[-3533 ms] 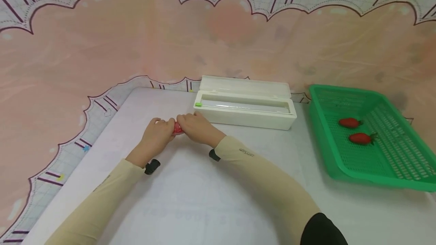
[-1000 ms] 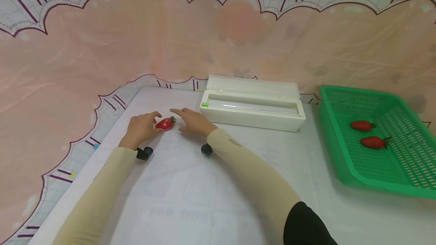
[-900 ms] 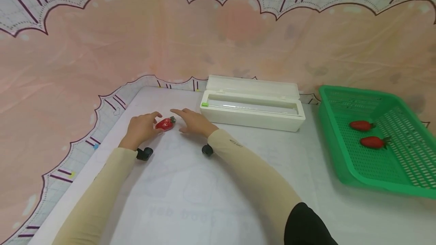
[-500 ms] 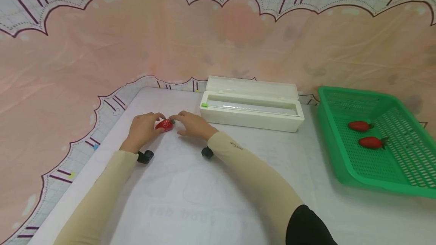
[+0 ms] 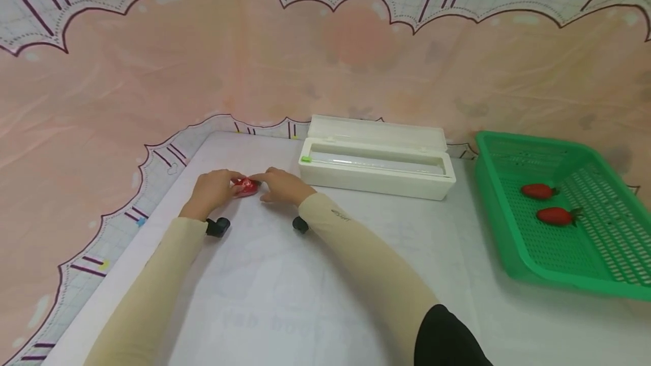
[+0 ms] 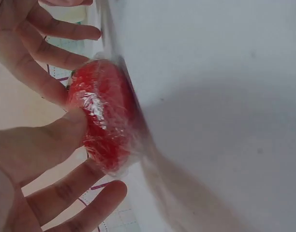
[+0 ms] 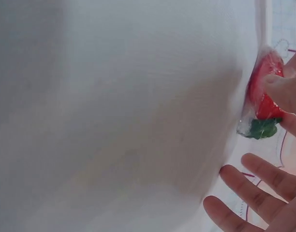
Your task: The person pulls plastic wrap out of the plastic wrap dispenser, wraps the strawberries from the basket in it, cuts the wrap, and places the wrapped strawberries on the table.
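Note:
A red strawberry [image 5: 247, 187] lies on the white tabletop, wrapped in crinkled clear film, its green leaves showing in the right wrist view. My left hand [image 5: 212, 190] pinches it; the thumb [image 6: 61, 140] presses the film on the near side, while the index finger is partly hidden behind the fruit. From the right, my right hand [image 5: 283, 185] reaches over with its index finger touching the strawberry near the leafy end. Its other fingers [image 7: 254, 195] are spread and hold nothing.
Behind the hands stands a white cling film dispenser [image 5: 376, 177], lid up, with a green slider at its left end. A green basket [image 5: 500, 242] at the right holds two red strawberries [image 5: 555, 216]. A patterned cloth [image 5: 305, 61] hangs behind the table.
Both hands were together around the strawberry, then parted with it lying on the table. Since then the right index finger has come left and down onto it, and the left fingers have closed in.

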The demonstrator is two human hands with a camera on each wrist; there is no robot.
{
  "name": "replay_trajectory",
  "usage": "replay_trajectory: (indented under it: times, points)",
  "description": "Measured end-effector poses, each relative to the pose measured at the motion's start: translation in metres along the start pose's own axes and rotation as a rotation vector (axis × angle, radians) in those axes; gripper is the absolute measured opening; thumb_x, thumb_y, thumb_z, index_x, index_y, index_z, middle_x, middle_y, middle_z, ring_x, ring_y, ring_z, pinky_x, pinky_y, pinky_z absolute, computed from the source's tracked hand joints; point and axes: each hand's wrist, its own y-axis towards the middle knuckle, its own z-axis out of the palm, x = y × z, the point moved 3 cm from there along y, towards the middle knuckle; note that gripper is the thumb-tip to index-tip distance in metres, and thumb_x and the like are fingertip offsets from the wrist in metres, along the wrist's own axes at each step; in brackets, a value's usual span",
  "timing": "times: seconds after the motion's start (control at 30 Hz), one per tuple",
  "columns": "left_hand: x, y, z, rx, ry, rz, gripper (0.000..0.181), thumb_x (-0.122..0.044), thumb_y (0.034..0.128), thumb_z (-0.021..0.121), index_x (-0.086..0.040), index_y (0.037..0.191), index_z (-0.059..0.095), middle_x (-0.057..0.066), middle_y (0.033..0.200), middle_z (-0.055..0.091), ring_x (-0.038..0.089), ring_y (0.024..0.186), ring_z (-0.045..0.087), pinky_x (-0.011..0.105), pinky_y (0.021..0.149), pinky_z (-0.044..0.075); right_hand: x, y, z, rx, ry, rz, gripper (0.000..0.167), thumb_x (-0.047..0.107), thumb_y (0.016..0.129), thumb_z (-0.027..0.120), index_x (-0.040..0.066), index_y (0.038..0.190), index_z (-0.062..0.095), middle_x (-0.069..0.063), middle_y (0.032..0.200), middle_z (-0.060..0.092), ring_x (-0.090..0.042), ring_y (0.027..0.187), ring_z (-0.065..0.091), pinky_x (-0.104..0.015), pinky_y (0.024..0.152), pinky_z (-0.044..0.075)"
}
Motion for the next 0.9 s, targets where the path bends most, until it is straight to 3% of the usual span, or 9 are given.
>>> replay_trajectory:
  times: [0.17,0.53,0.77,0.9]
  points:
    - [-0.002,0.0,-0.001,0.01,0.001,0.0,0.04,-0.02,0.0931,0.057,-0.005,0.13,0.055,0.024,0.122,0.06,0.042,0.111,0.055,0.059,0.096,0.041,-0.002,0.002,0.0,0.007,0.021,0.043,0.061,0.028,0.088,0.066,0.028,0.142,0.04,-0.003,0.127,0.053,-0.013,0.109,0.053,-0.03,0.1,0.045]
    - [0.003,-0.005,0.006,-0.017,-0.081,-0.028,0.041,-0.023,0.0932,0.056,-0.007,0.131,0.052,0.023,0.116,0.061,0.039,0.103,0.056,0.06,0.094,0.04,-0.006,-0.003,0.004,-0.016,0.025,0.015,0.066,0.029,0.088,0.065,0.032,0.146,0.032,-0.006,0.136,0.048,-0.018,0.119,0.052,-0.037,0.1,0.046]
    - [0.002,-0.009,0.008,-0.067,-0.025,0.024,0.047,-0.023,0.0895,0.061,-0.006,0.132,0.05,0.022,0.109,0.063,0.035,0.091,0.06,0.056,0.088,0.045,-0.007,-0.008,0.004,-0.068,0.066,0.026,0.078,0.031,0.087,0.067,0.029,0.149,0.021,-0.008,0.142,0.044,-0.022,0.125,0.05,-0.039,0.101,0.045]
    - [0.001,-0.014,0.008,-0.131,0.027,0.072,0.053,-0.025,0.0877,0.063,-0.006,0.134,0.047,0.023,0.115,0.062,0.037,0.095,0.06,0.057,0.089,0.045,-0.007,-0.014,0.005,-0.121,0.07,0.001,0.082,0.033,0.085,0.068,0.029,0.15,0.018,-0.007,0.145,0.042,-0.022,0.13,0.046,-0.039,0.104,0.043]
